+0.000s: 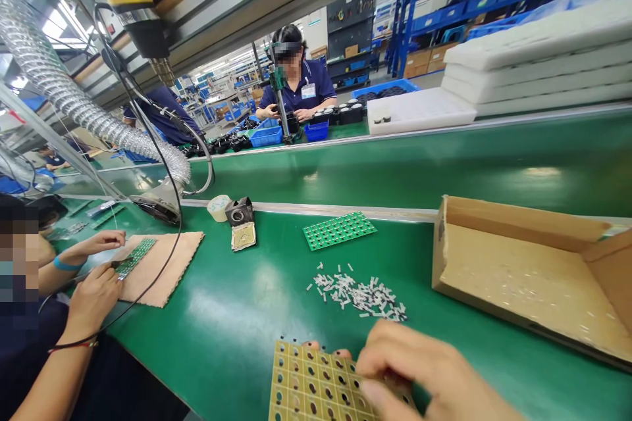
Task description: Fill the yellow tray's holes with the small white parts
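Two hands at the table's near edge: our right hand (434, 378) pinches over the perforated yellow panel (316, 385); our left fingers (326, 350) steady its far edge.

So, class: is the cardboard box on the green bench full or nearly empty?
Nearly empty: the cardboard box shows mostly bare floor, with only a few small white pieces scattered inside.

Bright, even overhead lighting from where I watch; ceiling lamps glare top left and leave soft sheen patches on the green mat (237, 316). My right hand (434, 378) is blurred up close. Edges bow and stretch; shadows are faint.
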A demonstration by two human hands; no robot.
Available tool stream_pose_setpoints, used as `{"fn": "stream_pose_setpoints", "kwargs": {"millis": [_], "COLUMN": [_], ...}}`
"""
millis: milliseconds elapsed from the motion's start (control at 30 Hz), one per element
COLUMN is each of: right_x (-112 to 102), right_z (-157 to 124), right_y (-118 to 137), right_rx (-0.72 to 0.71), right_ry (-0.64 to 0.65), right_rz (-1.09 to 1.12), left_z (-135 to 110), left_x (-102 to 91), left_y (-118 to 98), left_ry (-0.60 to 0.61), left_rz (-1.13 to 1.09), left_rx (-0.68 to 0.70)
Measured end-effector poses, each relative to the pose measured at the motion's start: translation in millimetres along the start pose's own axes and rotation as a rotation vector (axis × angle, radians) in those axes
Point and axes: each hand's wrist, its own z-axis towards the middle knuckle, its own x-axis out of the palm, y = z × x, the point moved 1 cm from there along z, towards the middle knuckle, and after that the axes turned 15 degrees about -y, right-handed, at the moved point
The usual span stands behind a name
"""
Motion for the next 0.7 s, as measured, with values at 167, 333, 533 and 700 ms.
{"fn": "stream_pose_setpoints", "kwargs": {"millis": [167, 333, 533, 700], "right_x": [-34, -27, -8, -9], "right_z": [20, 17, 13, 17], "right_y": [-49, -74, -72, -66], "right_rx": [0.171, 0.150, 0.190, 0.249], "right_ry": [0.055, 0.134, 0.126, 0.117], "right_rz": [-0.305, -0.323, -0.302, -0.174], "left_z": [3, 22, 43, 51], "left_x": [-2.8, -17.3, -40.2, -47.7], "left_y": [1, 1, -2, -5], "left_ry": [0.063, 0.149, 0.282, 0.283], "left_rz": [-0.126, -0.233, -0.125, 0.046], "left_rx": [-0.122, -0.132, -0.154, -0.045]}}
